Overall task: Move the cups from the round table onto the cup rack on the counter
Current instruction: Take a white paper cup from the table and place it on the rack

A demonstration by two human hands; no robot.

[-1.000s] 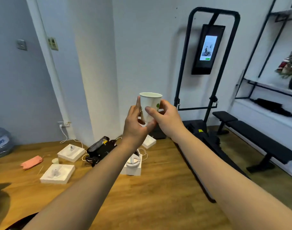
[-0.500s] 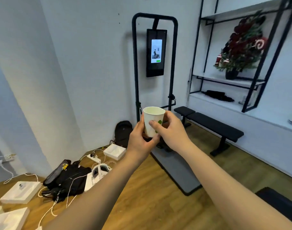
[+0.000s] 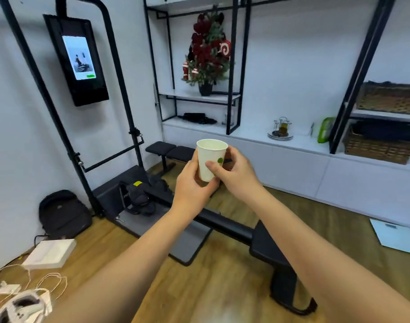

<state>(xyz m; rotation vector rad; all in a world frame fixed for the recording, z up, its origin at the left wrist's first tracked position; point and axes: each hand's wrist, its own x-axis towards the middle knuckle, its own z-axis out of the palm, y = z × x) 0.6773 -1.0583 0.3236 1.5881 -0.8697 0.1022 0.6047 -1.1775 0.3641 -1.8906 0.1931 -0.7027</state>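
We are carrying paper cup point(image 3: 211, 159), both hands' fingers point(image 3: 212, 164) wrapping it; cup rack point(image 3: 281, 129) on worktop point(image 3: 299, 145) well apart; placing left.

A matt white paper cup point(image 3: 211, 159) with a smooth wall. Glossy wood-grain plank floor point(image 3: 222, 287). Thin shiny wire cup rack point(image 3: 281, 127) on a smooth white counter point(image 3: 292, 148). Rough woven wicker basket point(image 3: 377, 148). Matt black metal shelf frame point(image 3: 233, 66).

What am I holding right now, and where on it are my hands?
A white paper cup with a green mark, upright, gripped around its lower half: left hand cradling the base, right hand on the side.
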